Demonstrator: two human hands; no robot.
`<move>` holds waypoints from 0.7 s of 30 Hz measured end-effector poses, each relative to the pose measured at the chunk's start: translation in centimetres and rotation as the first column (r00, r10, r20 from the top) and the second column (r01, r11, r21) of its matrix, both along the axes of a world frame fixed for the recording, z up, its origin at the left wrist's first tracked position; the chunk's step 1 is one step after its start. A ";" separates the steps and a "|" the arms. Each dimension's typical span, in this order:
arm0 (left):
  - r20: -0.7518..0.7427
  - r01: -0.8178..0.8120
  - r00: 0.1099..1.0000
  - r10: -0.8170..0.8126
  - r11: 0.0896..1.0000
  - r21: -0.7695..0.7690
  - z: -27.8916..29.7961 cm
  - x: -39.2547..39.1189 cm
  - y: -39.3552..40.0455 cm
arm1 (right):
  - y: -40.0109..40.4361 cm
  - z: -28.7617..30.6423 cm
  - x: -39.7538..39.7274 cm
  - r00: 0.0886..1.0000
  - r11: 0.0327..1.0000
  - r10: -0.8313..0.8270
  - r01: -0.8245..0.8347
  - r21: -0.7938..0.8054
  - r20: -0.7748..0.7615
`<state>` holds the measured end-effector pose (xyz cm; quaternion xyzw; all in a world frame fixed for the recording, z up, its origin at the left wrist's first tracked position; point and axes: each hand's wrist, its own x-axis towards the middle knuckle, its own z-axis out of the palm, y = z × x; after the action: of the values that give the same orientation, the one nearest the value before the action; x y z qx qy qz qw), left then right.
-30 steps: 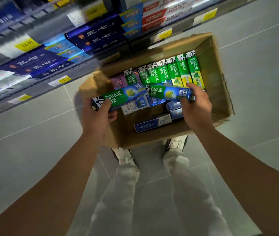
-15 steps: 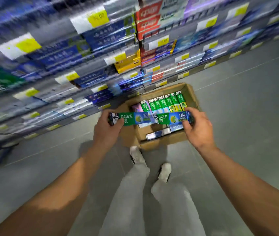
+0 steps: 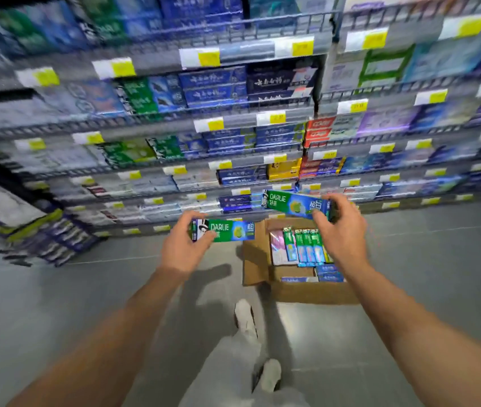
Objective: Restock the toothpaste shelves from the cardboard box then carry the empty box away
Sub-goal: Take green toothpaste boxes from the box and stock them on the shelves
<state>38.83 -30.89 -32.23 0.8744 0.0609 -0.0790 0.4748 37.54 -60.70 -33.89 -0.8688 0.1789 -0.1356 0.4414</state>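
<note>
The left hand (image 3: pixel 181 248) grips a green toothpaste carton (image 3: pixel 224 230) by its left end, thumb across the front face and fingers curled behind it; the carton lies level, its printed face toward the camera, and most of its length sticks out to the right of the hand. The right hand (image 3: pixel 341 230) grips a second green carton (image 3: pixel 295 203) by its right end, fingers curled over the top edge and thumb under the lower edge; this carton sits higher than the other, tilted slightly down toward the right, and reaches out to the left of the hand. The two cartons are apart, the right one up and to the right of the left one.

The cardboard box (image 3: pixel 255 254) stands open on the grey floor (image 3: pixel 439 259), below and between the hands, nearer the right one; inside it a row of green cartons (image 3: pixel 306 245) stands on end, a pink pack (image 3: pixel 278 248) beside them on the left, and a few blue packs (image 3: pixel 328 273) lie flat toward the near side; part of the box bottom is bare.

The toothpaste shelves (image 3: pixel 233 118) rise behind both hands, blurred, filled with blue, green, red and yellow packs and lined with yellow price tags (image 3: pixel 208 58); both held cartons are in front of the lower rows, not touching them. Pale trousers and white shoes (image 3: pixel 245 317) show on the floor just left of the box.
</note>
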 end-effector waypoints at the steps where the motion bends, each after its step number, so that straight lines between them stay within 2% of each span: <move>1: 0.030 -0.016 0.999 0.015 1.000 0.011 1.2 -0.8 1.0 | 1.0 1.1 0.0 1.000 1.000 0.017 -0.017 0.016 0.018; 5: 0.075 -0.121 0.990 0.119 0.992 0.027 5.3 -2.8 5.0 | 4.9 4.9 0.2 0.990 0.996 0.094 -0.093 -0.012 0.105; 11: 0.162 -0.203 0.968 0.192 0.978 0.055 10.0 -3.4 11.8 | 11.7 10.0 1.1 0.966 0.980 0.168 -0.185 0.071 0.197; 16: 0.250 -0.281 0.928 0.276 0.960 -0.018 12.7 -3.7 18.3 | 18.5 14.9 2.7 0.932 0.957 0.210 -0.257 0.132 0.295; 21: 0.335 -0.315 0.878 0.343 0.939 -0.137 16.8 -2.2 25.8 | 26.3 20.2 4.4 0.906 0.956 0.185 -0.256 0.144 0.380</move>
<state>36.67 -5.12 -15.40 0.8319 0.1188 0.1591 0.5182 41.92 -34.38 -13.70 -0.7971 0.0070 -0.2246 0.5604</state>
